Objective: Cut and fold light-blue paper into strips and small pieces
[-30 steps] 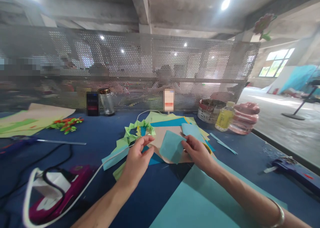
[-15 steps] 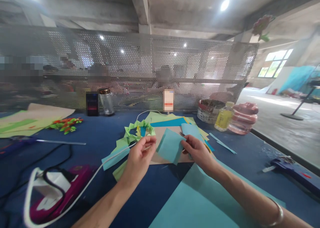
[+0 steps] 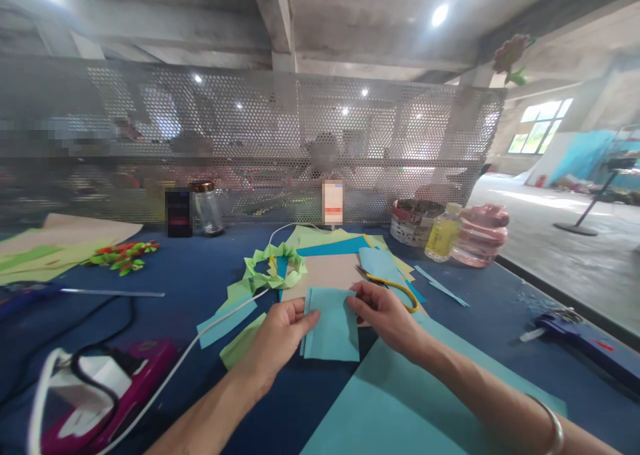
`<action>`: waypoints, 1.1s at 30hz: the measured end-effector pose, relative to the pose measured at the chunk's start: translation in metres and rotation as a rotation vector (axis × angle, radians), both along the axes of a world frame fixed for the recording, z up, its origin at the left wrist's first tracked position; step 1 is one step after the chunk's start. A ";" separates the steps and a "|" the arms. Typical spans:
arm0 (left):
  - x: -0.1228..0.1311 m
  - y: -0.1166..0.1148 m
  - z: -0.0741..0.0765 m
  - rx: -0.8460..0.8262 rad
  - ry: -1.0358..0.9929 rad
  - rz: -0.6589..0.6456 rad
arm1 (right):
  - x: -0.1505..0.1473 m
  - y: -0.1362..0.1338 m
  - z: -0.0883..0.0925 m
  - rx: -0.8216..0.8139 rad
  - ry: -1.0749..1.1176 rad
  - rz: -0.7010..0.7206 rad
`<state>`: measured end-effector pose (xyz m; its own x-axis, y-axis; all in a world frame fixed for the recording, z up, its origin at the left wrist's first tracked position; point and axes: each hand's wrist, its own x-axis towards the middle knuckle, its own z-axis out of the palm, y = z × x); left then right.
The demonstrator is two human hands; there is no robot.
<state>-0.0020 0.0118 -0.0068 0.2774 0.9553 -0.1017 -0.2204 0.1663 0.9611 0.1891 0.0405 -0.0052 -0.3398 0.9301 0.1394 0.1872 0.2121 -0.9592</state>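
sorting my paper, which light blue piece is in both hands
The small squarish piece pinched by the left hand and the right hand; the others, like the large sheet and the scrap by the scissors, lie outside either grip.

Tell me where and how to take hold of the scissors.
Take the scissors by the yellow handle, coming from the right and above. The handle lies to the right, while the blades point left and away from the person, so this side should keep clear of the tips. The handle's rounded loop looks easiest to pinch.
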 end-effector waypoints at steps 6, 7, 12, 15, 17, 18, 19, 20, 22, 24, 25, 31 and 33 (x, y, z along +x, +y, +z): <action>0.000 0.001 0.004 -0.009 -0.006 0.138 | 0.001 0.000 0.000 0.058 -0.181 0.065; 0.000 0.000 0.005 -0.007 -0.007 0.148 | 0.002 0.000 -0.001 0.079 -0.228 0.071; 0.000 -0.002 0.006 -0.024 -0.019 0.148 | 0.003 0.001 -0.002 0.147 -0.293 0.022; -0.001 -0.002 0.005 -0.035 -0.009 0.155 | 0.004 0.001 -0.001 0.163 -0.312 0.006; -0.001 -0.002 0.005 -0.037 -0.006 0.163 | 0.004 0.002 -0.001 0.173 -0.324 0.002; -0.001 -0.002 0.005 -0.039 -0.010 0.163 | 0.005 0.002 -0.002 0.175 -0.326 0.002; -0.001 -0.001 0.005 -0.041 -0.015 0.161 | 0.005 0.003 -0.002 0.178 -0.326 0.002; -0.001 -0.001 0.005 -0.043 -0.020 0.158 | 0.005 0.003 -0.003 0.179 -0.324 0.002; -0.001 -0.002 0.004 -0.047 -0.025 0.152 | 0.006 0.004 -0.003 0.178 -0.324 0.005; -0.001 -0.002 0.004 -0.052 -0.024 0.156 | 0.006 0.005 -0.004 0.182 -0.330 0.005; -0.001 -0.002 0.005 -0.056 -0.020 0.164 | 0.006 0.005 -0.004 0.186 -0.335 0.002; 0.000 -0.003 0.009 -0.064 0.036 0.234 | 0.006 0.005 -0.003 0.212 -0.359 -0.021; 0.000 -0.002 0.009 -0.048 0.034 0.231 | 0.006 0.004 -0.003 0.220 -0.362 -0.022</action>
